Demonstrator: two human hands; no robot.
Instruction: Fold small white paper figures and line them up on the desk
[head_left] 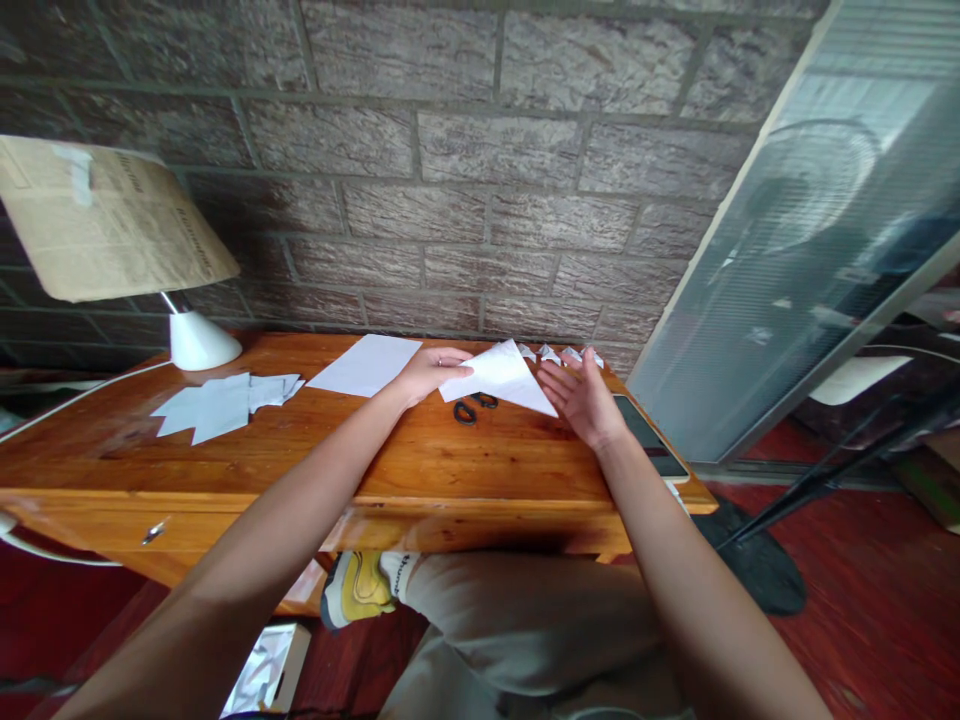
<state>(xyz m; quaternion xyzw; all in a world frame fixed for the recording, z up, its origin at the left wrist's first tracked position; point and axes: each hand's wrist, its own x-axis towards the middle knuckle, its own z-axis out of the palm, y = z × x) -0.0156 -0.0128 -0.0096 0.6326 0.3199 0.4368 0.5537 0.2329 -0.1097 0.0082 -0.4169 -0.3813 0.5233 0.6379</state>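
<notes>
Head view: we're mid-fold, left hand (431, 372) pinching a corner of the paper triangle (502, 378), right hand (581, 395) flat, fingers apart beside it; a clean crease needs lined-up edges.

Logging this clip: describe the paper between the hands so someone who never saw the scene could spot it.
On the wooden desk by the brick wall, look between the left hand and the open right hand. The left hand's fingers hold the white paper triangle by its left corner, over black scissors. Unlike the flat rectangular sheet beside it, it is a large pointed triangle.
</notes>
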